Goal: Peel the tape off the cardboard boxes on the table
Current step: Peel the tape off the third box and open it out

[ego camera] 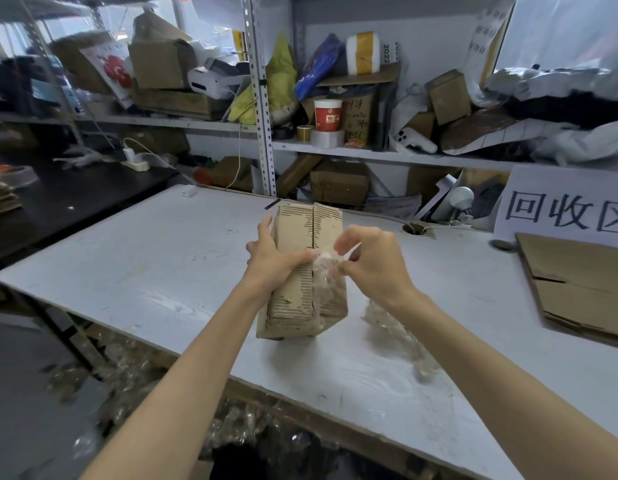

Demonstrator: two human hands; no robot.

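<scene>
A torn cardboard box (295, 292) stands mid-surface (162, 265). The left hand (272, 259) grips its 9 o'clock side, thumb across the top. At 3 o'clock, the right hand (376, 265) pinches clear tape (323, 270) between curled fingers (349, 239). A crumpled tape strip (397, 334) lies at 5 o'clock.

Red cup (328, 115) on the middle shelf. Just below the cup, a grey tape roll (327, 137) and a small yellow roll (304, 129). Left of the cup, past a perforated post (262, 98), a white printer (210, 81). Lower left of the cup, a power strip (136, 165) on a black table (75, 199). Right of the cup, a brown carton (447, 97). Far lower right, a white sign (543, 181) with black characters.
</scene>
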